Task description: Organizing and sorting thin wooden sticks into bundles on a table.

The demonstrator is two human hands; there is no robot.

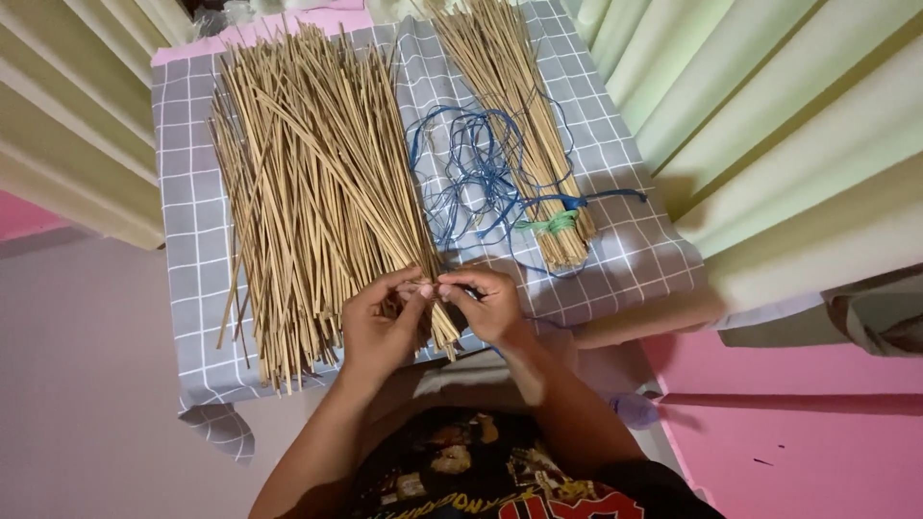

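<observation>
Left hand: the left hand [380, 327] sits at 6 o'clock of the cloth, fingers curled, thumb and forefinger pinched on the near ends of the thin tan sticks.
Right hand: the right hand [492, 306], just beside it at 3 o'clock, fingertips meeting the left's, pinches closed on the same stick ends.
Sticks: the big loose pile of thin tan sticks [308, 183] fans from the hands toward 12 o'clock.
Cord: a tangled blue cord [471, 173] lies at 1 o'clock, between the 2 heaps.
Bundle: a tied bundle of tan sticks [524, 125] lies at 2 o'clock, bound with a green band.
Tabletop: a grey checked cloth [187, 192] covers the tabletop.
</observation>
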